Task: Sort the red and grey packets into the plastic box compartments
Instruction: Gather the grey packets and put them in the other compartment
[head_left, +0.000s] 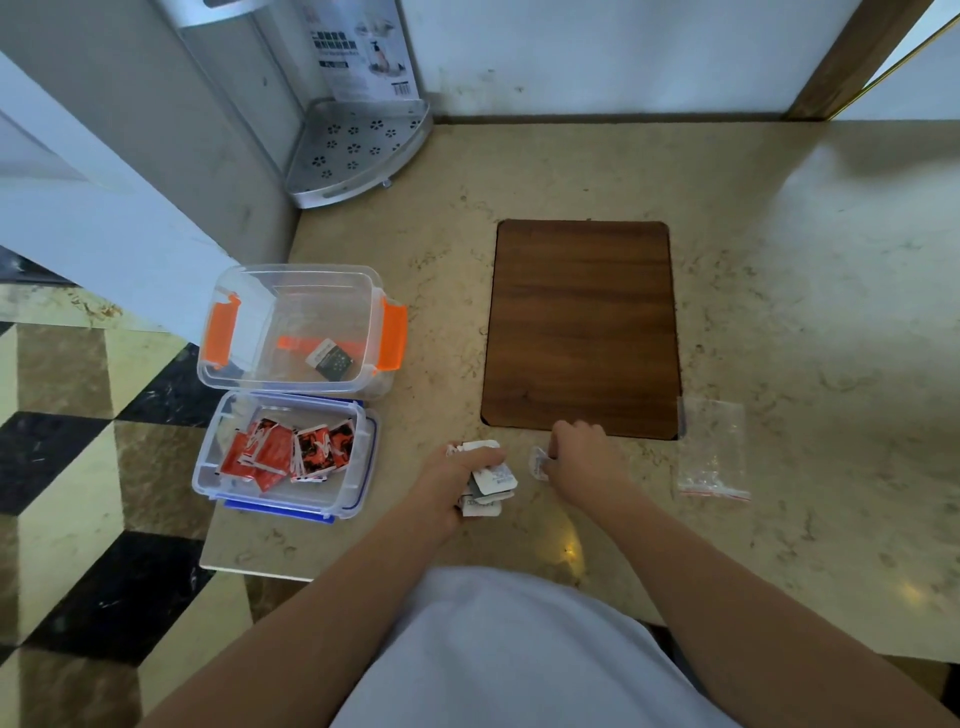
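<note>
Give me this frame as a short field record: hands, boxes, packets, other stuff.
left hand: shut on a stack of grey packets, on the counter
right hand: pinching one packet off the counter
orange-clip box: open, one grey packet inside
blue-clip box: open, holds red packets, nearer the person than the orange-clip box
board: flat on the counter, bare
bag: clear, right of the board's near corner
rack: far left corner

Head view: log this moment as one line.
left hand: holds grey packets | right hand: picking packet off counter | blue box: red packets
</note>
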